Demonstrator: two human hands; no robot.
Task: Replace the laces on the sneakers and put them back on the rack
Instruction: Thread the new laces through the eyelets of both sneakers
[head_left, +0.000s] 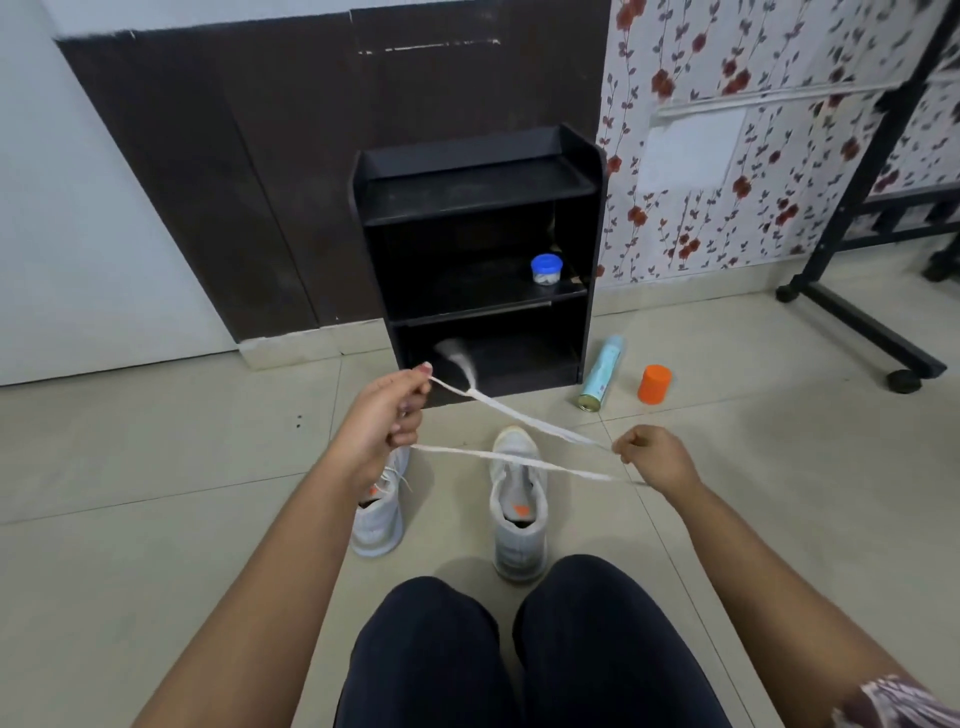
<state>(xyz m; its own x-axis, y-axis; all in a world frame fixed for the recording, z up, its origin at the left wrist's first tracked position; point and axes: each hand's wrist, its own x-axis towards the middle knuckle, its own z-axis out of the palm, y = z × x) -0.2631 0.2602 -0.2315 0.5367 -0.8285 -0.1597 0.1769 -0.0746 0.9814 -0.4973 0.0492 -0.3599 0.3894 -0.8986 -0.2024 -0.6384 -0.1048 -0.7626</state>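
Note:
Two light grey sneakers stand on the tiled floor before my knees. The left sneaker (378, 514) has a lace in it and is partly hidden by my left wrist; the right sneaker (518, 506) shows no lace. A white lace (511, 415) is stretched in two strands above them. My left hand (382, 415) pinches it near the rack's foot, and my right hand (655, 457) grips the other side. One blurred end of the lace flicks up in front of the black shoe rack (480, 249).
A small jar with a blue lid (546, 268) sits on the rack's middle shelf. A light blue spray can (602, 373) lies on the floor right of the rack, beside an orange cap (654, 383). A black wheeled stand (862, 317) is at the right.

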